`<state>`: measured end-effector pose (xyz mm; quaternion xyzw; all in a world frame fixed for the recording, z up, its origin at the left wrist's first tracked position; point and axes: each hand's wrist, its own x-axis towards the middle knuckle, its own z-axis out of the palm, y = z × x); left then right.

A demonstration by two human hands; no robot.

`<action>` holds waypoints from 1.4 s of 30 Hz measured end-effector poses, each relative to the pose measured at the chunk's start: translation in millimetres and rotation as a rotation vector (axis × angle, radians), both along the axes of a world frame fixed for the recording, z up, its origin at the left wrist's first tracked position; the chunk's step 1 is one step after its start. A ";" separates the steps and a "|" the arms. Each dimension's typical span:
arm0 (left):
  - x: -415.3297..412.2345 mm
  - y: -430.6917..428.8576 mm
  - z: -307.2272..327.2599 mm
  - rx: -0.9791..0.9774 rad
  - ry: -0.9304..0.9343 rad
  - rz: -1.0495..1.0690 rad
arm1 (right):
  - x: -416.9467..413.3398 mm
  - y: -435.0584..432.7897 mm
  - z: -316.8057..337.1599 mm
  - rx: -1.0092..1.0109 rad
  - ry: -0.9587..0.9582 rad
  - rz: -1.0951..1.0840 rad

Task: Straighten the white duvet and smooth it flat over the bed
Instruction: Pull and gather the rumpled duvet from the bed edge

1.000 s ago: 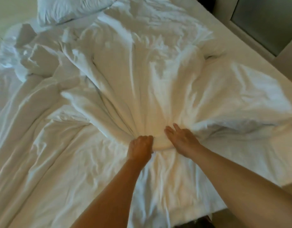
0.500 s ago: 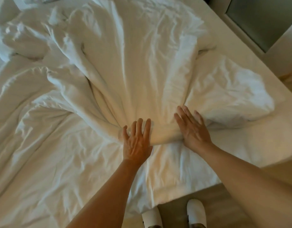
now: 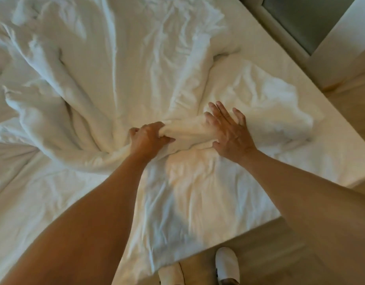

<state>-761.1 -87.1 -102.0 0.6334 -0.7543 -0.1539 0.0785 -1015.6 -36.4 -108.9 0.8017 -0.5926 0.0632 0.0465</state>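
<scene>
White, soft, heavily creased fabric duvet [image 3: 120, 68] fills the upper and left parts of the frame, its long folds fanning away from the hands toward the top edge. It lies bunched on a white-sheeted bed [image 3: 300, 161], whose bare sheet shows at lower centre and right. The duvet's near edge is gathered into a short roll [image 3: 187, 130] running left to right at frame centre, directly ahead of both hands and touching them. The left hand [image 3: 148, 138] curls its fingers tightly round the roll's left end. The right hand [image 3: 228, 132], just beside it, lays spread, fairly straight fingers over the right end. Both reach about equally far; a pull toward the lower frame edge would likely draw the duvet straight.
</scene>
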 end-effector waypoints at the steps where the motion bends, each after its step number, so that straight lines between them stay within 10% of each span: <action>1: -3.4 -8.5 3.2 0.024 -0.047 0.017 | -3.1 -0.5 -1.8 0.023 0.002 0.018; 5: -13.1 -32.2 13.0 0.140 -0.159 0.017 | -12.0 -10.4 -15.4 0.113 0.057 0.062; 10: -57.3 5.0 10.6 -0.454 -0.288 -0.060 | -21.2 -45.3 -8.6 0.218 -0.061 -0.004; 16: -70.9 -4.4 -11.7 -0.202 -0.362 -0.175 | -33.6 -57.4 1.8 0.280 -0.158 0.066; 27: -59.8 -65.8 78.7 0.329 0.196 -0.084 | -46.9 -61.2 21.6 0.256 -0.118 0.039; 34: -103.5 26.6 43.8 -0.057 -0.381 -0.358 | -47.8 -40.2 39.4 0.481 -0.127 -0.005; 42: -107.8 22.7 5.6 -0.129 -0.323 -0.130 | -80.6 -17.6 -2.0 0.265 0.011 -0.092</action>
